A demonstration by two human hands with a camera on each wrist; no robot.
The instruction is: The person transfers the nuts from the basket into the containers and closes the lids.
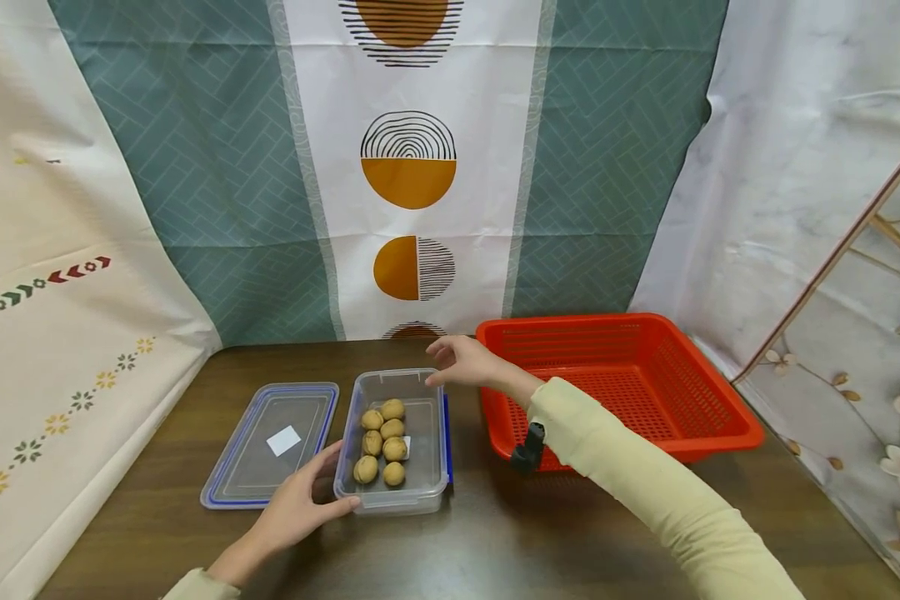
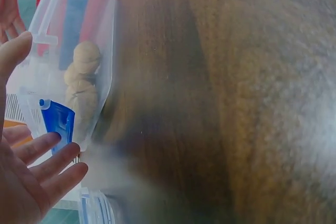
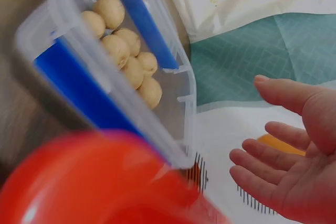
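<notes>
A clear plastic container [image 1: 422,492] with blue side latches holds several walnuts [image 1: 393,427], grouped mostly along its left side. My left hand [image 1: 300,500] is at the container's near left corner, thumb by the front rim and fingers along the left wall. In the left wrist view its fingers [image 2: 58,174] lie fairly straight beside a blue latch [image 2: 59,121]. Above the container's far right corner is my right hand [image 1: 465,361], fingers loosely bent. The right wrist view shows that hand [image 3: 294,156] with thumb and fingers apart and nothing between them.
To the left, the container's lid [image 1: 243,467] with a blue seal and a white label lies flat on the brown table [image 1: 510,550]. A red plastic basket [image 1: 708,417] stands on the right, beneath my right forearm. Patterned cloths [image 1: 592,167] hang behind and at both sides.
</notes>
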